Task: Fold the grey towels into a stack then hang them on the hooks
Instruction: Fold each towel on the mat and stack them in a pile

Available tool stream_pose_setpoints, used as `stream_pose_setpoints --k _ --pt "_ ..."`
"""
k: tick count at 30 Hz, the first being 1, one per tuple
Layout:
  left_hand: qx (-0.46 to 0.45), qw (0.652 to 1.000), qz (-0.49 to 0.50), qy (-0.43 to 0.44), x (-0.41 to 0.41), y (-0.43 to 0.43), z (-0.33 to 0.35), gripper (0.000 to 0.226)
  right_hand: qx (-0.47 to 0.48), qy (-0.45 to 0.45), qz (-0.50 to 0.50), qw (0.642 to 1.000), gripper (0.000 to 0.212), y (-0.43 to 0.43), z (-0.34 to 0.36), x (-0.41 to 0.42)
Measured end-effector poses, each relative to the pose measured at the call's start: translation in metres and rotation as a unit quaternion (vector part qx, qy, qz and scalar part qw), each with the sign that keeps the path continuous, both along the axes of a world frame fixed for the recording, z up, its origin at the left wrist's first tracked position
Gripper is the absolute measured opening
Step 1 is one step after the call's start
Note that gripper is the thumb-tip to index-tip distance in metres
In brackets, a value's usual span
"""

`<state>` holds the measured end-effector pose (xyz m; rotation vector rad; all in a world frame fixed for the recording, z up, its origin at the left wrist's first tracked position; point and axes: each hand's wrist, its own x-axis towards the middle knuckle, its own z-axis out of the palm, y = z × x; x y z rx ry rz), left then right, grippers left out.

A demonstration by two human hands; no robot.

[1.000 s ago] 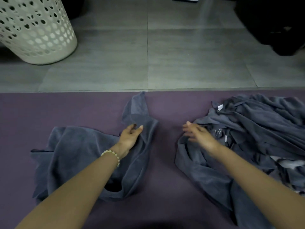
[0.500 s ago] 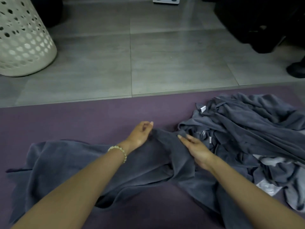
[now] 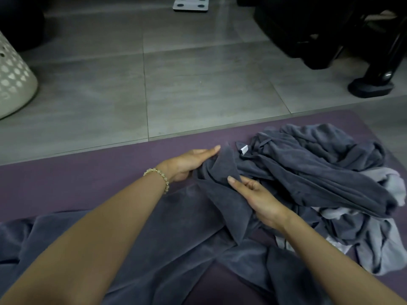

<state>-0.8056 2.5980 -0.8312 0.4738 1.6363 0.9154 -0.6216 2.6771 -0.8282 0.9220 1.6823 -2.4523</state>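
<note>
Head: L hand (image 3: 187, 165), R hand (image 3: 256, 198) pinch towel (image 3: 218, 192) edge.

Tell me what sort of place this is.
Probably a room at home, perhaps a bathroom or laundry area: a tiled floor, a white bathroom scale on it, and a perforated laundry basket at the left.

- A dark grey towel (image 3: 176, 249) is spread crumpled across the purple mat (image 3: 66, 177), with one end bunched and lifted.
- A heap of unfolded grey towels (image 3: 319, 172) is piled just to its right, touching it.
</note>
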Motion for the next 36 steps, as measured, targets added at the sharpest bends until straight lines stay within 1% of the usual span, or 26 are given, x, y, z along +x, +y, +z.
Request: stream_pose_setpoints --k 1,3,4,5,8,10,12,14,15,17,19,21,23,25,26,29,31,32,33,34,35,36 --pt "-0.003 1.000 -0.017 0.017 -0.001 0.002 0.001 0.050 -0.003 -0.003 -0.004 1.000 0.039 0.001 -0.001 0.003" --pt "-0.021 0.992 -0.107 0.061 0.002 0.006 0.014 0.054 -0.003 -0.005 -0.014 1.000 0.036 0.003 -0.004 0.010" --pt "-0.033 0.987 -0.138 0.071 0.004 0.009 0.018 0.059 -0.002 -0.003 -0.019 1.000 0.034 0.004 -0.005 0.013" --pt "-0.043 0.986 -0.150 0.066 0.008 0.014 0.022 0.065 -0.003 0.000 -0.023 1.000 0.033 0.005 -0.004 0.014" --pt "-0.035 0.992 -0.121 -0.007 0.022 0.025 0.021 0.082 -0.016 0.021 -0.029 0.999 0.035 0.005 -0.001 0.015" --pt "-0.042 0.992 -0.105 -0.056 0.030 0.030 0.015 0.087 -0.027 0.032 -0.029 0.999 0.037 0.006 0.001 0.013" --pt "-0.051 0.988 -0.107 -0.098 0.036 0.029 0.011 0.084 -0.033 0.041 -0.029 0.998 0.037 0.006 0.003 0.012" --pt "-0.064 0.984 -0.111 -0.126 0.038 0.024 0.008 0.075 -0.044 0.048 -0.037 0.997 0.039 0.008 0.003 0.012" --pt "-0.055 0.984 -0.105 -0.133 0.038 0.021 0.006 0.069 -0.054 0.046 -0.044 0.996 0.039 0.009 0.003 0.013" --pt "-0.034 0.993 -0.035 -0.104 0.030 0.021 -0.002 0.057 -0.050 0.043 -0.050 0.997 0.037 0.013 -0.001 0.017" --pt "0.002 0.998 0.053 -0.022 0.017 0.026 -0.012 0.053 -0.001 0.010 -0.014 1.000 0.039 0.019 -0.005 0.025" --pt "0.050 0.991 0.120 0.023 0.008 0.035 -0.011 0.034 0.040 -0.058 0.042 0.997 0.044 0.024 -0.011 0.035" --pt "0.087 0.981 0.159 0.071 0.002 0.049 -0.004 0.025 0.061 -0.130 0.081 0.986 0.039 0.028 -0.015 0.043" --pt "0.118 0.970 0.171 0.127 -0.003 0.065 0.002 0.027 0.069 -0.167 0.097 0.979 0.037 0.033 -0.015 0.050" --pt "0.127 0.964 0.179 0.151 -0.006 0.072 0.003 0.029 0.063 -0.172 0.099 0.978 0.039 0.035 -0.013 0.055" --pt "0.120 0.946 0.203 0.220 -0.013 0.092 0.000 0.038 0.008 -0.155 0.083 0.984 0.058 0.045 -0.006 0.076" --pt "0.096 0.936 0.211 0.265 -0.016 0.100 -0.006 0.042 -0.043 -0.152 0.019 0.987 0.071 0.058 -0.008 0.093" --pt "0.083 0.931 0.211 0.285 -0.016 0.103 -0.011 0.040 -0.050 -0.157 -0.005 0.986 0.067 0.065 -0.011 0.102" --pt "0.073 0.930 0.209 0.295 -0.013 0.105 -0.016 0.036 -0.041 -0.164 -0.015 0.986 0.056 0.070 -0.015 0.109" --pt "0.068 0.932 0.214 0.285 -0.007 0.105 -0.023 0.029 -0.022 -0.173 -0.007 0.985 0.047 0.074 -0.020 0.116" --pt "0.071 0.940 0.222 0.251 0.003 0.103 -0.032 0.024 0.000 -0.183 0.005 0.983 0.040 0.074 -0.026 0.122" --pt "0.070 0.948 0.218 0.221 0.014 0.098 -0.042 0.028 0.024 -0.191 0.012 0.981 0.036 0.073 -0.034 0.128"
